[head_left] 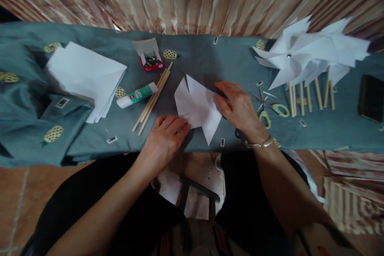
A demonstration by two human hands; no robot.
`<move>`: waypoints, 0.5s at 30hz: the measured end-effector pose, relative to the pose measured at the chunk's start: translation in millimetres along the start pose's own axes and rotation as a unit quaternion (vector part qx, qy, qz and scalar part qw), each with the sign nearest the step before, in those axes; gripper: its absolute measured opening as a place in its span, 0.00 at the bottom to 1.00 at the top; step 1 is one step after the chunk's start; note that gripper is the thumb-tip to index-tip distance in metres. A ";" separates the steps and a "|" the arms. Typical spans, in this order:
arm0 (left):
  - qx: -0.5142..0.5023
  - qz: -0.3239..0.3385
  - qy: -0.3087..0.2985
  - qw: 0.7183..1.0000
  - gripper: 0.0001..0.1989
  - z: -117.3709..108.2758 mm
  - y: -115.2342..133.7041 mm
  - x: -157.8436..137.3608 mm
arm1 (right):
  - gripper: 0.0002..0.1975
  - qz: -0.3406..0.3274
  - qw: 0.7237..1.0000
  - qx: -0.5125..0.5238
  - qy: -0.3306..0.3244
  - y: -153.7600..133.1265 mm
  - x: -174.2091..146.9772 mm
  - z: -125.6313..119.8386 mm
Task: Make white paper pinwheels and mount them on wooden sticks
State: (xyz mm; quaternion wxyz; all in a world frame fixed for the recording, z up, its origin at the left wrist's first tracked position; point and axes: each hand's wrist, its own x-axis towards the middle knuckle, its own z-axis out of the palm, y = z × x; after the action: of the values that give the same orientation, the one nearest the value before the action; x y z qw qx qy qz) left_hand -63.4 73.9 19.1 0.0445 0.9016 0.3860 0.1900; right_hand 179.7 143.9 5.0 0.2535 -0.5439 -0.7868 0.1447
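Observation:
A white paper (pixel 198 106) with slits cut in from its edges, shaped like an unfinished pinwheel, lies on the cloth in front of me. My left hand (pixel 166 134) is at its lower left edge, fingers bent together over the paper, the thumb mostly hidden. On the right side, my right hand (pixel 237 106) has thumb and forefinger apart, the thumb touching the paper's edge. Left of the paper are several thin wooden sticks (pixel 154 100), a glue stick (pixel 137 95) and a small red box (pixel 151 62) of metal pieces. Green-handled scissors (pixel 265 108) lie open beyond my right hand.
Finished white pinwheels (pixel 312 52) on wooden sticks are piled at the right. A stack of white paper sheets (pixel 87 74) lies at the left. A dark phone-like object (pixel 371 98) is at the far right. The green tablecloth (pixel 99 136) ends close to my legs.

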 end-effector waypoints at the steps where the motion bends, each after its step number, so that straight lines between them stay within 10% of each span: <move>1: 0.005 -0.005 0.002 1.000 0.10 0.1 -3.9 0.2 | 0.19 0.001 1.000 0.003 0.000 -0.1 -2.2 -3.1; 15: 0.016 -0.022 0.083 0.996 0.13 0.4 3.0 16.9 | 0.08 0.033 0.998 0.045 -0.009 -7.5 -44.4 -23.9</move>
State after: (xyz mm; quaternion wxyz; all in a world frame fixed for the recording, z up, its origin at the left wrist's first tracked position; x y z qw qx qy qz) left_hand -50.6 83.8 24.6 0.0026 0.8748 0.4109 0.2569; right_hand 199.6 98.7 17.9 0.2656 -0.5559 -0.7635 0.1937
